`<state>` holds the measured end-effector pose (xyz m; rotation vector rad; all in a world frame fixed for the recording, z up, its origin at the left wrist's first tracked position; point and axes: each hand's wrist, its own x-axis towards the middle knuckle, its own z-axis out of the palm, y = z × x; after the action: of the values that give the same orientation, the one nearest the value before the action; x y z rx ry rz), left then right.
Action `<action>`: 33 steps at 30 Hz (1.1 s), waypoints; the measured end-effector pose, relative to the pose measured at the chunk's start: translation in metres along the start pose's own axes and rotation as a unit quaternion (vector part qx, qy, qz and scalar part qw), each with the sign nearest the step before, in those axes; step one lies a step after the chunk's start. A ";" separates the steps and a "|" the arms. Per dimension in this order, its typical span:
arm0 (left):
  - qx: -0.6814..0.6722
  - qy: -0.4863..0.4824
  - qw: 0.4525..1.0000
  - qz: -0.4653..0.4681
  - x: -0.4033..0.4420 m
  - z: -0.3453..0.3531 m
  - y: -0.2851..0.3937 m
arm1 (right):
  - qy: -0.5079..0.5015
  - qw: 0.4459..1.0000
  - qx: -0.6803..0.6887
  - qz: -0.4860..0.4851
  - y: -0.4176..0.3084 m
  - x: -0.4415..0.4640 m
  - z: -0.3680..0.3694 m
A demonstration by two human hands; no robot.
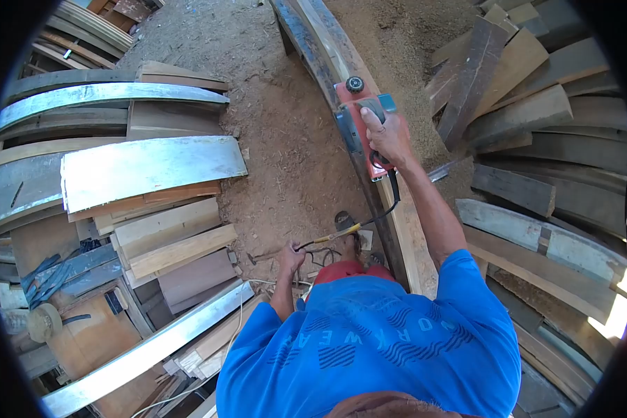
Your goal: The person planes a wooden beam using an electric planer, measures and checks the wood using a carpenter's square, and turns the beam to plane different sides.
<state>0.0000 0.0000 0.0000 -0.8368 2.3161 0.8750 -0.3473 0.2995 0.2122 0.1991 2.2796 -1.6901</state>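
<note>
My right hand (pixel 390 136) grips the handle of a red electric hand planer (pixel 346 93) with a black front knob. The planer rests on a long wooden board (pixel 405 226) that lies along a narrow bench (pixel 302 36). From the planer's rear a black power cord (pixel 395 189), with a yellow wrapped stretch, loops down to the left. Low beside my left thigh, my left hand (pixel 292 258) is closed around this cord, away from the board.
Stacked planks (pixel 181 230) and a pale sheet-like board (pixel 153 171) lie to the left. More timber (pixel 529 132) is piled at the right. Shavings cover the dirt floor (pixel 279 160). A thin white cable (pixel 240 317) runs near my left side.
</note>
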 end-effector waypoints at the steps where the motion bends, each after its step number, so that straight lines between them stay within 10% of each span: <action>1: -0.001 0.004 1.000 0.004 0.001 0.005 -0.001 | 0.004 1.000 -0.014 -0.002 -0.002 0.002 0.000; 33: -0.050 0.016 0.999 -0.012 0.157 -0.096 0.072 | 0.019 1.000 0.008 0.014 -0.106 0.219 0.044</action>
<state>-0.1795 -0.0824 -0.0103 -0.9250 2.2994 0.9818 -0.5780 0.2122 0.2280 0.2664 2.2809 -1.7044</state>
